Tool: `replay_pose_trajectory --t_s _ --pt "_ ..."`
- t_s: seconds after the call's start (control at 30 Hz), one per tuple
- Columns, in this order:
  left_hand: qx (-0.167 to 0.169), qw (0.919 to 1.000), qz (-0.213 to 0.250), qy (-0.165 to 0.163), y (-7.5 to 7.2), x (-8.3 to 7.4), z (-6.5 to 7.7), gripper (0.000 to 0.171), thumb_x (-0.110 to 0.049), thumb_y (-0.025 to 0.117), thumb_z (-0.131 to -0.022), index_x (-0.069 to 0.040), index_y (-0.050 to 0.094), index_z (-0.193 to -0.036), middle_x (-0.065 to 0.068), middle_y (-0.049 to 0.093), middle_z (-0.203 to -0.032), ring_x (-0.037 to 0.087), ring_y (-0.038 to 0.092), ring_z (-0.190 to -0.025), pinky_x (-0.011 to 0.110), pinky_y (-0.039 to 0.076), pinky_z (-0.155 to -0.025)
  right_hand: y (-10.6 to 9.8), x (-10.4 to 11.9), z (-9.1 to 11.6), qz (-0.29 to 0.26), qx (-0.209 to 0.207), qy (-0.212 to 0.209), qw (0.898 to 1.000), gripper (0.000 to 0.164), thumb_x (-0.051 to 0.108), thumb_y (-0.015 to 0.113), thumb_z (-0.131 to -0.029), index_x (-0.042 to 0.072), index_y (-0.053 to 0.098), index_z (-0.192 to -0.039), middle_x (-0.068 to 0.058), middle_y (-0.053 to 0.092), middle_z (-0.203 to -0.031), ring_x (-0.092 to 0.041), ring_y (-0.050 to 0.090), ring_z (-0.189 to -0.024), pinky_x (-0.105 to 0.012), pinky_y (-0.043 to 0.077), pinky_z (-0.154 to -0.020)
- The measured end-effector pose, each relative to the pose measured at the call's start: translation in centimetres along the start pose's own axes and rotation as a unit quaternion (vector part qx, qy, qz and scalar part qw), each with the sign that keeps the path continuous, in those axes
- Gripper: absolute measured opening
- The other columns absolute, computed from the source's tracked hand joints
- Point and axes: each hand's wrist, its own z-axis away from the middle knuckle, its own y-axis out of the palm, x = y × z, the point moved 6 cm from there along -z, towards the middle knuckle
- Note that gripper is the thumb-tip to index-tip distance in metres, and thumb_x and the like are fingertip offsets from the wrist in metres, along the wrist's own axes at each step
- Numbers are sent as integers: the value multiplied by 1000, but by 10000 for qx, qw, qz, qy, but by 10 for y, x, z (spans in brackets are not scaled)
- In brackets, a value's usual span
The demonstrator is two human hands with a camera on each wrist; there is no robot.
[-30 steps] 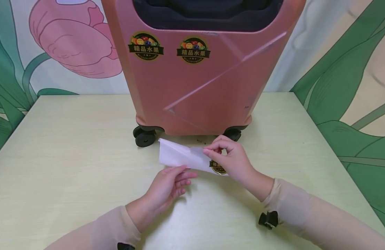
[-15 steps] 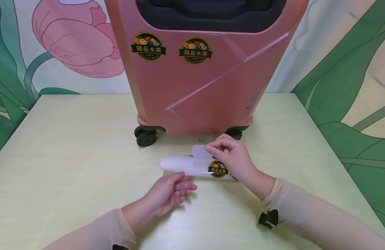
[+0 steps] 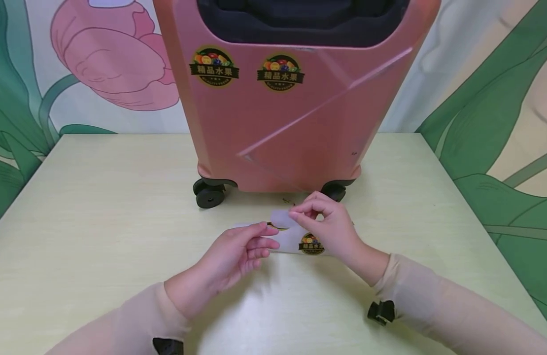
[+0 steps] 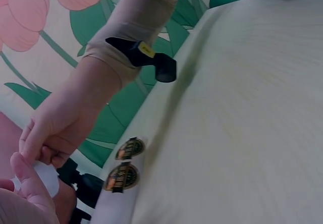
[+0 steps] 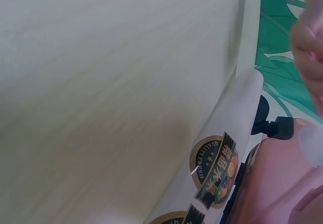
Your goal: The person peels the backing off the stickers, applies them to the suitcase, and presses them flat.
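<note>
My right hand (image 3: 331, 224) pinches a sticker (image 3: 281, 218) between thumb and fingertips, its whitish back showing. Below lies a curled white sticker sheet (image 3: 289, 244), with printed fruit stickers on it, partly covered by both hands. My left hand (image 3: 238, 254) has loosely extended fingers close to the lifted sticker's left side; contact is unclear. In the left wrist view, the pale sticker (image 4: 48, 177) appears between the right fingertips and the left thumb (image 4: 31, 183). The right wrist view shows the sheet (image 5: 239, 100) as a curved roll beside the pale sticker (image 5: 310, 144).
A pink suitcase (image 3: 295, 123) with black wheels (image 3: 210, 197) stands upright behind the hands. Two fruit stickers (image 3: 214, 66) are on its upper front. The pale table (image 3: 100, 212) extends to both sides. A floral backdrop (image 3: 118, 64) hangs behind.
The sheet's left end dropped lower and the sticker now stands apart above it. My left hand rose towards the sticker, covering part of the sheet. My right hand stayed nearly still.
</note>
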Motion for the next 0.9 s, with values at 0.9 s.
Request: replay_pose_trajectory --t_s 0.9 --pt "-543 9909 -854 889 -2 -22 -14 22 -12 59 -91 6 64 -103 1 67 -70 6 58 -58 17 45 -51 6 43 10 2427 295 -4248 8716 12 19 67 -87 9 73 -83 -1 58 -76 -16 50 -63 -27 40 -57"
